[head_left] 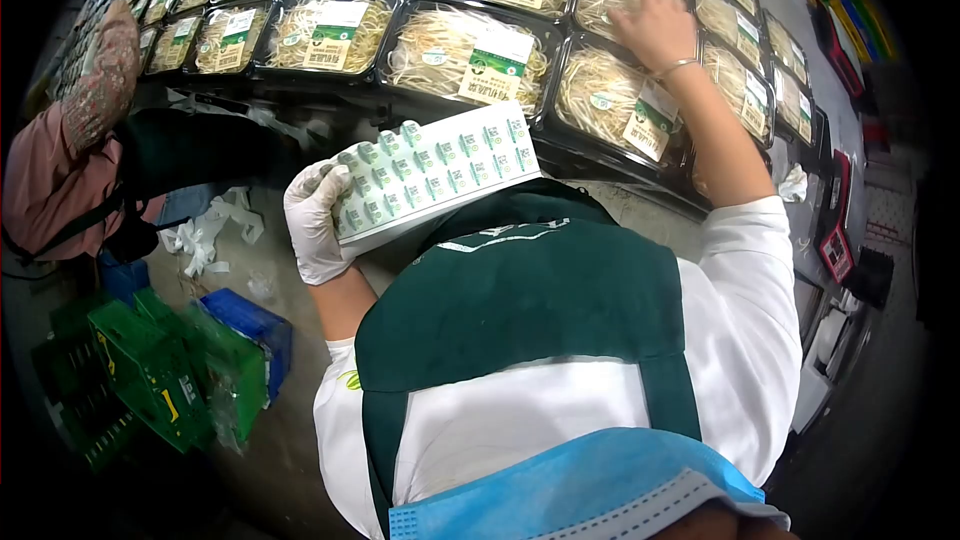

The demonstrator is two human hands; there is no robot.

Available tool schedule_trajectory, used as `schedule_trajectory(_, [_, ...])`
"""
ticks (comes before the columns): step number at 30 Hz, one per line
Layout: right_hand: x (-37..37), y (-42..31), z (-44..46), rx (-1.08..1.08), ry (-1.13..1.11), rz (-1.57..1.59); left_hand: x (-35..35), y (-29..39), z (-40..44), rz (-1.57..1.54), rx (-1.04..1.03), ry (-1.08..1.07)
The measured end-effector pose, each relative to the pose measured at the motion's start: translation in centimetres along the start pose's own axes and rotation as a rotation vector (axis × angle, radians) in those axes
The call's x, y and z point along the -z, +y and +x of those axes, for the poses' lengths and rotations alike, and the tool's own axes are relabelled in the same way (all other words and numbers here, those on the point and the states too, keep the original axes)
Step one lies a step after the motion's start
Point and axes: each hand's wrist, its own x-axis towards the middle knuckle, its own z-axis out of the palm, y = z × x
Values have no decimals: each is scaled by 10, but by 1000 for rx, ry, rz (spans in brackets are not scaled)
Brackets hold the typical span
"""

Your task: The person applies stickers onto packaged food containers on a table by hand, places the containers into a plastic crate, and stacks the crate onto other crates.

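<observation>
Several green plastic crates [152, 370] lie near left. Rightward, the white-gloved left hand [317, 223] clamps a white rectangular sheet of green-printed labels [440, 172]; well apart, far right, the bare right hand [657, 32] is over black plastic bean-sprout trays [595, 90], its grip unclear.

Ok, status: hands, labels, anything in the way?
Left hand holding labels. Right hand at a sprout tray, contact unclear. No obstruction visible.
</observation>
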Motion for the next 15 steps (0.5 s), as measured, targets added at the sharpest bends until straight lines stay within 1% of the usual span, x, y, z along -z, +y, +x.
schedule_trajectory(1, [8,10,3,-75,-93,-164,-4,-2,-1,-15,-14,29])
schedule_trajectory(2, [8,27,12,-131,-194,-223,-15,1,-9,-51,-39,41])
schedule_trajectory(3, [-12,56,22,-31,35,-178,-18,0,-10,-76,-65,47])
schedule_trajectory(5, [-16,65,53,-269,-124,513,-21,-2,-10,-109,-59,4])
schedule_trajectory(6, [-28,65,69,-274,-4,659,-28,-2,-8,-106,-64,11])
schedule_trajectory(7, [-40,63,85,-292,29,670,-36,-1,-6,-66,-49,18])
schedule_trajectory(9, [-47,45,101,-339,25,615,-52,6,-6,-22,-41,34])
schedule_trajectory(10, [-47,40,107,-335,-52,565,-64,10,-7,1,-53,37])
schedule_trajectory(11, [-48,35,109,-265,-34,372,-71,12,-8,24,-63,42])
schedule_trajectory(12, [-51,38,112,-194,-57,238,-67,9,-5,32,-15,48])
schedule_trajectory(13, [-53,38,112,-123,-83,104,-70,11,-4,36,-14,59])
schedule_trajectory(15, [-24,37,104,-158,-126,-149,-85,17,-4,109,13,51])
